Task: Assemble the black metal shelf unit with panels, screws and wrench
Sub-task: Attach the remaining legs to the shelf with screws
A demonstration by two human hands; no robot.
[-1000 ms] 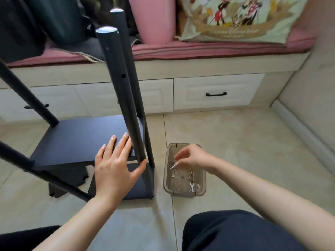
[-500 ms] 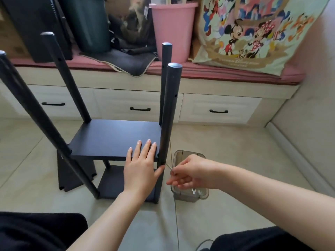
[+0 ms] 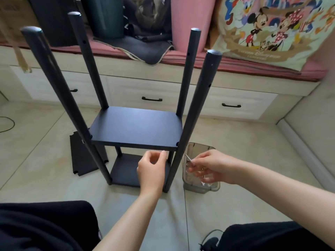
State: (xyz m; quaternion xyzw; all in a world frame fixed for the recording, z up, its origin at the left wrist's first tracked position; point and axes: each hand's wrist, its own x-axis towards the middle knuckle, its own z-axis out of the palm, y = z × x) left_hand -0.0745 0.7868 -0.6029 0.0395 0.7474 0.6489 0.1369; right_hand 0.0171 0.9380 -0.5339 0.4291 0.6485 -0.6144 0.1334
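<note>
The black shelf unit stands on the floor with several upright poles, a mid shelf panel and a lower panel. My left hand hovers just below the mid panel's front edge, fingers curled, holding nothing I can see. My right hand pinches a long silver screw right of the front right pole, above the clear plastic parts box. Small hardware lies in the box.
A spare black panel lies on the tile floor left of the unit. Behind is a drawer bench with a pink cushion, a pink bin and a cartoon-print bag. My dark-clad knees fill the bottom corners.
My left hand has lifted off the mid panel and curled its fingers. My right hand has carried the screw from the box up toward the front right pole. The view has shifted right.
</note>
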